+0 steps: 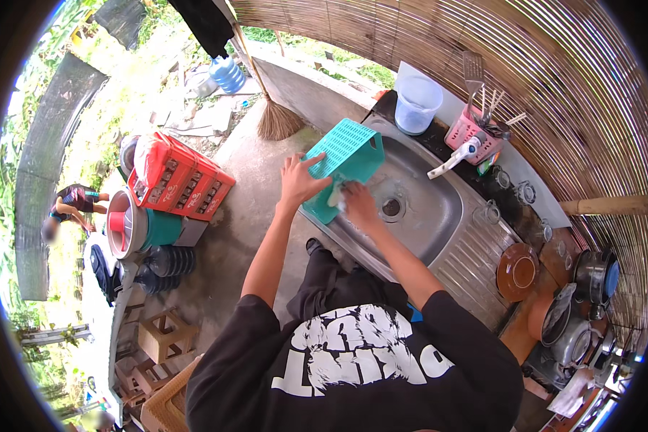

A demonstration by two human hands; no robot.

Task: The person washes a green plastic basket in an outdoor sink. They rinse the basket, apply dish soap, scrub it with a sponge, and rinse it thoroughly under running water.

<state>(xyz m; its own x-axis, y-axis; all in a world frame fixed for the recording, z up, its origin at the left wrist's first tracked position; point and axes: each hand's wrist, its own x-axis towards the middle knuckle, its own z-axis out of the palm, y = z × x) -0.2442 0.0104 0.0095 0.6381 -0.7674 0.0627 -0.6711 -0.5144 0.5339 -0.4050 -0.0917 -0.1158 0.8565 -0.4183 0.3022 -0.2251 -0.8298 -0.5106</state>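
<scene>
A teal perforated plastic basket [345, 144] is tilted on its side over the left edge of a stainless steel sink [443, 216]. My left hand [302, 181] grips the basket's near left side, fingers over its perforated wall. Inside the basket's opening, my right hand [359, 205] presses a pale, foamy sponge or cloth [336, 198] against the wall. Whitish suds show around it. The drain [393, 207] lies just right of my right hand. A white faucet [456, 156] reaches over the basin from the back.
Behind the sink stand a clear plastic bucket [418, 105], a pink utensil basket [472, 135] and several glasses. A brown plate [517, 271] and pots are at right. Red bottle crates [186, 181], water jugs and a broom [278, 119] stand left. Another person [75, 202] bends over outside.
</scene>
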